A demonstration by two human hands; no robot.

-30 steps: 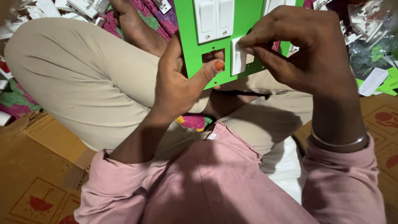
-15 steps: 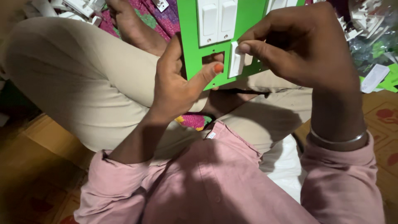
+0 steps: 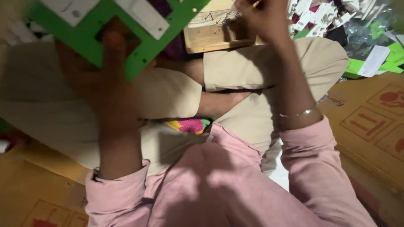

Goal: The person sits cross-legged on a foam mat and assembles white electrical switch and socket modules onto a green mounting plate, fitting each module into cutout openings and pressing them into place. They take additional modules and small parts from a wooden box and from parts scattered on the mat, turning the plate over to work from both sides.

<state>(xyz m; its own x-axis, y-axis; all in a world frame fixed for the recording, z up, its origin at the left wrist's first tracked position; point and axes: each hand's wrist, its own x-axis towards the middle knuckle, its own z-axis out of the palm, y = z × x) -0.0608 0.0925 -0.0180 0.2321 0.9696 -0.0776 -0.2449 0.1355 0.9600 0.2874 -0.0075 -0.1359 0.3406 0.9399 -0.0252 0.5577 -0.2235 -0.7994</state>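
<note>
Left hand [image 3: 99,71]: gripped green plate [image 3: 143,50], thumb through its opening.
Right hand [image 3: 263,19]: over wooden tray [image 3: 210,35]; grip unclear.

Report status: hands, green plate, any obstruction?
Left hand grips green switch plate, white switch seated. Right hand at wooden box, contents unclear. Nothing between them.

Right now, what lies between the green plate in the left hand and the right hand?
In the head view, a small wooden box sits between the green plate and the right hand.
</note>
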